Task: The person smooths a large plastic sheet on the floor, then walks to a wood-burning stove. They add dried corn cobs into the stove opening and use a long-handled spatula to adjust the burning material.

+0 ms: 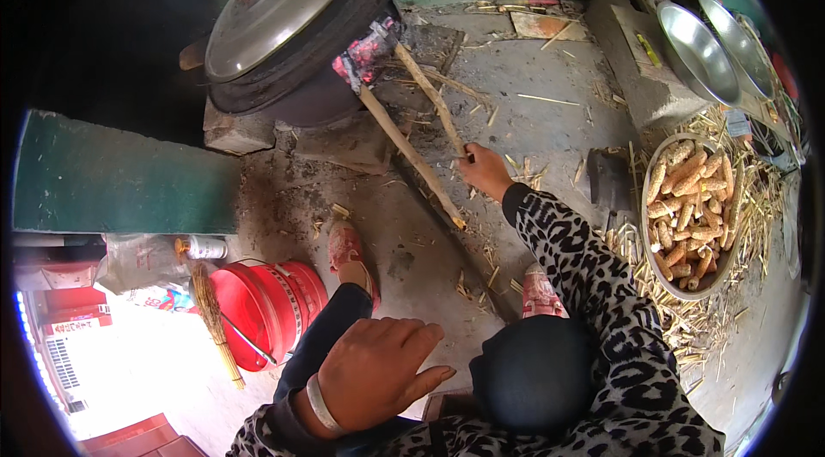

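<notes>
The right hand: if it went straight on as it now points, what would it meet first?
Beyond its stick, the right hand would probably meet the glowing embers beside the lidded pot, though depth is unclear.

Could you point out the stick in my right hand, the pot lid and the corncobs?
Held stick [434, 99]: head view, middle of its length.
Pot lid [285, 10]: head view, middle of its top.
Corncobs [687, 184]: head view, a cob mid-heap.

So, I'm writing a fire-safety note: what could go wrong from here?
Moving the stick in the right hand might knock glowing embers loose, since its far end reaches them. Anything that falls could light the dry scraps on the floor nearby. The second stick juts out from the embers toward the person, so the left shoe might bump it.
</notes>
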